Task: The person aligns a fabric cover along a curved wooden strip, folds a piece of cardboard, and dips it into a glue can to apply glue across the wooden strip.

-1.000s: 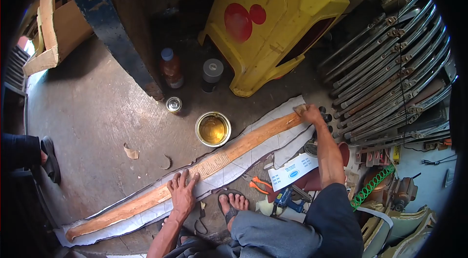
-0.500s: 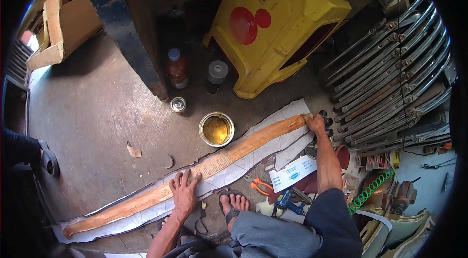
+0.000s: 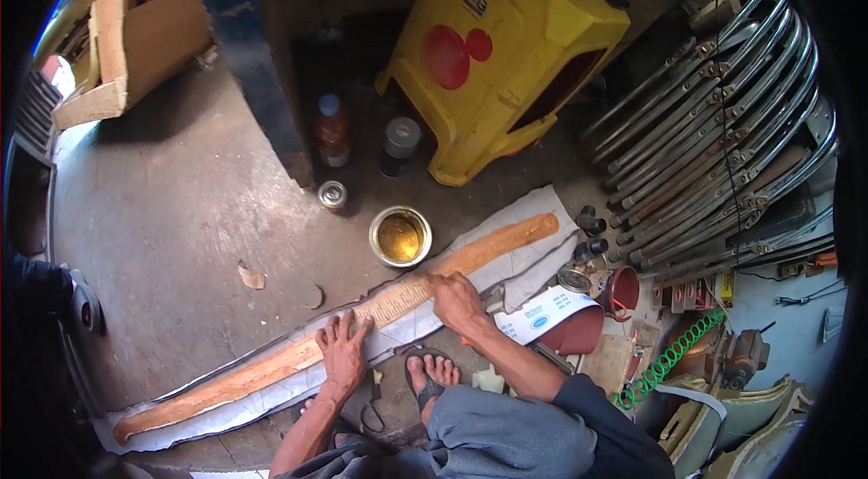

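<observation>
A long, curved orange-brown strip (image 3: pixel 506 242) lies on grey-white cloth (image 3: pixel 542 208) on the floor, with printed markings near its middle. My left hand (image 3: pixel 344 348) rests on the strip left of the markings, its fingers spread. At the right end of the markings, my right hand (image 3: pixel 452 298) is on the strip with its fingers bent together; anything small between them is hidden. An open can of yellow liquid (image 3: pixel 400 237) stands just beyond the strip. A white printed sheet (image 3: pixel 550 314) lies to the right of my right forearm.
A yellow stool (image 3: pixel 506 54), a bottle (image 3: pixel 334 135), a dark spray can (image 3: pixel 399 146) and a small tin (image 3: pixel 333 196) stand beyond the strip. Metal tubes (image 3: pixel 723 126) are stacked at right. Another person's foot (image 3: pixel 86 303) shows at far left.
My right hand has moved left along the strip, from its far right end to the printed markings, uncovering that end. My left hand stays on the strip.
</observation>
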The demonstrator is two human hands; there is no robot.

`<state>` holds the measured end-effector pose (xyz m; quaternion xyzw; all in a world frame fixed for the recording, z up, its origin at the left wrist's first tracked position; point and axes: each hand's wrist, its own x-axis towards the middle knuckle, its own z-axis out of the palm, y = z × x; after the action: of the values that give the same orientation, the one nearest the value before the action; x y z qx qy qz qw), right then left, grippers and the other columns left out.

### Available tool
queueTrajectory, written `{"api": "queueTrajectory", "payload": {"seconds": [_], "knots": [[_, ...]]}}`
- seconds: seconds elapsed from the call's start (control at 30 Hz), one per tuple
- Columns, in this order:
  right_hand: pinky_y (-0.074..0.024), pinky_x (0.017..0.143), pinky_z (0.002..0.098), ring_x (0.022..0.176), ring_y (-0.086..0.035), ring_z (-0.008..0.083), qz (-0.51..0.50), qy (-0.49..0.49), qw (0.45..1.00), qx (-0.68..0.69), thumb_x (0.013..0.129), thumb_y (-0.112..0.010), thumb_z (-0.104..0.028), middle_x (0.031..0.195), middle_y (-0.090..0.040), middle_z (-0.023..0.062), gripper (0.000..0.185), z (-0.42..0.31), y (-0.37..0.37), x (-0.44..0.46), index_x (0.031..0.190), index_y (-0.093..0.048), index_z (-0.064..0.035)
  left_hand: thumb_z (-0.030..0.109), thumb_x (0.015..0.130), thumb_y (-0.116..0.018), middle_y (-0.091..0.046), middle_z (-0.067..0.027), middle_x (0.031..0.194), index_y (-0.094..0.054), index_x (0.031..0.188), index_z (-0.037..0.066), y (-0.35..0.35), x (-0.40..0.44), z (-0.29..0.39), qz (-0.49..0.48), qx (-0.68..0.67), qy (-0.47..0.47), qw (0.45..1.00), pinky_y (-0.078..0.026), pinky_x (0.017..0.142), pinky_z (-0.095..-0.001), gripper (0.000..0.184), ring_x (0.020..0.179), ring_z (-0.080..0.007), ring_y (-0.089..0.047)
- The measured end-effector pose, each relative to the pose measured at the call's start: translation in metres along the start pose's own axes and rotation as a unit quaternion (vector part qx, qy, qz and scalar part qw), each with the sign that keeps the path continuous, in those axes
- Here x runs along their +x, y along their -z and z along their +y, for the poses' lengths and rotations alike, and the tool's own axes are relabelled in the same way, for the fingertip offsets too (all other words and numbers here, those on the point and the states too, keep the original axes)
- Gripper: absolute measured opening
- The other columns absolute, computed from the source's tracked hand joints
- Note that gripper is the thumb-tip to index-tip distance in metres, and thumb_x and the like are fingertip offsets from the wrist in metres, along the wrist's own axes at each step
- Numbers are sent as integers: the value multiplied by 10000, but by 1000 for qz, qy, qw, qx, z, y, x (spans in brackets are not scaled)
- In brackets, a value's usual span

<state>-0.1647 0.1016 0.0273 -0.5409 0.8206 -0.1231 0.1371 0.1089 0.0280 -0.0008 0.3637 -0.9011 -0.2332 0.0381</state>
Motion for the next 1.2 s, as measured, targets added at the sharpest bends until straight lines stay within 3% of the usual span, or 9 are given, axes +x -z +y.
{"api": "queueTrajectory", "payload": {"seconds": [0.1,0.17,0.3,0.37,0.6,0.8,0.97,1.1,1.2], "knots": [[-548,901,481,1013,-687,406,-55,-118,981,144,910,-581,-129,990,-719,245,283,13,29,9,1153,-716,-74,37,800,-601,-499,-138,1494,-624,1383,270,8,0,-2,-23,-11,-3,1000,-292,1087,-551,628,1370,-380,-426],[-529,937,451,1011,-659,418,75,-71,971,214,921,-567,-149,1056,-716,213,240,23,52,18,1072,-709,-28,44,808,-599,-495,-140,1500,-617,1392,273,8,0,-3,-21,-13,4,1000,-287,1092,-548,628,1372,-379,-425],[-524,944,437,1006,-652,400,66,-7,975,212,902,-556,-110,1039,-721,212,241,-37,131,58,1059,-714,-19,66,835,-590,-487,-147,1512,-591,1420,282,9,-3,-3,-29,-13,-4,999,-272,1104,-541,624,1384,-382,-417],[-561,879,405,946,-691,346,54,180,977,99,876,-559,-74,1031,-744,187,284,-54,128,77,1082,-753,-55,69,840,-588,-487,-146,1513,-589,1423,283,8,-2,-4,-24,-14,-2,1000,-271,1105,-541,621,1387,-382,-415],[-583,680,471,782,-737,362,-84,153,967,-187,861,-571,-156,823,-744,178,236,-66,53,129,870,-788,-64,103,871,-573,-488,-134,1511,-585,1426,295,7,-6,-5,-29,-10,-2,1000,-268,1111,-541,587,1401,-378,-407],[-574,631,474,733,-742,362,-57,169,961,-213,869,-553,-166,809,-737,209,271,-61,37,152,789,-782,-45,107,888,-555,-479,-130,1521,-581,1433,294,5,-4,-8,-27,-20,-5,999,-263,1116,-549,577,1405,-381,-407],[-575,777,489,908,-731,383,-216,158,948,-174,809,-632,-109,955,-742,214,212,-65,59,150,953,-784,-71,109,889,-550,-480,-129,1520,-579,1435,292,3,-5,-6,-27,-20,-5,999,-261,1118,-550,577,1405,-380,-408],[-556,815,461,964,-702,394,-215,76,970,-80,870,-655,-170,994,-736,200,263,-77,104,128,1108,-765,-139,82,863,-551,-486,-129,1498,-586,1425,284,5,-5,-8,-7,-19,-14,1000,-263,1104,-538,598,1385,-373,-411],[-554,826,407,928,-732,335,-134,-36,990,22,887,-668,-190,981,-758,184,298,-70,141,108,1152,-744,-75,79,861,-554,-485,-131,1498,-584,1427,285,6,-5,-8,-10,-26,-13,1000,-267,1103,-536,604,1385,-375,-411]]}}
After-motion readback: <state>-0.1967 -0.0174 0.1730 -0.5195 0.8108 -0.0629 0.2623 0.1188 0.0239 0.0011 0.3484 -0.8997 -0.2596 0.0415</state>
